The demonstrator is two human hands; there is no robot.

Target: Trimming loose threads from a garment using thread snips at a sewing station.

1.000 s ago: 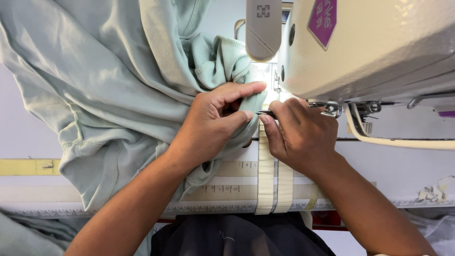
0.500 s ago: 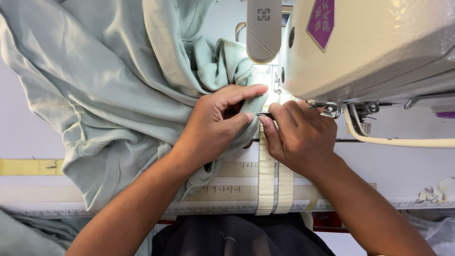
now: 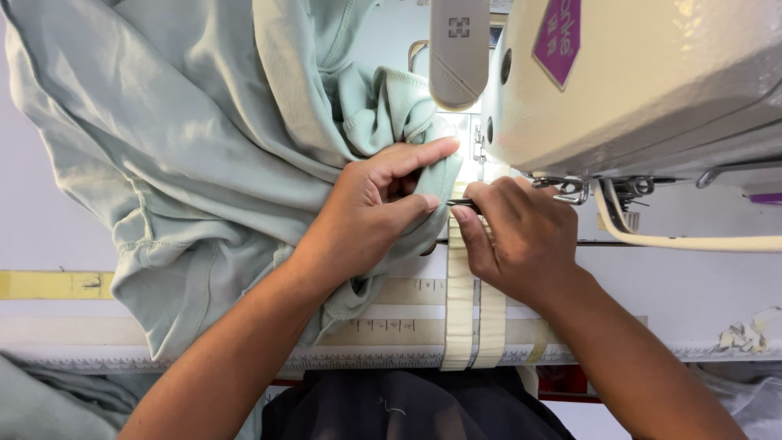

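Note:
A pale green garment (image 3: 204,155) is bunched on the sewing table, left of the machine. My left hand (image 3: 375,212) pinches its edge close to the needle area, index finger stretched toward the machine. My right hand (image 3: 521,236) grips a small dark metal tool (image 3: 460,202), likely tweezers or snips, whose tip meets the fabric at my left thumb. The needle itself is hidden behind my hands.
A cream sewing machine (image 3: 635,90) with a purple label overhangs the right side. Two pale tape strips (image 3: 472,318) run down the white table (image 3: 692,277) to its front edge, over a measuring strip. A yellow tape piece (image 3: 49,285) lies at left.
Both hands stay at the same spot by the needle; the fingers shift only slightly on the fabric edge.

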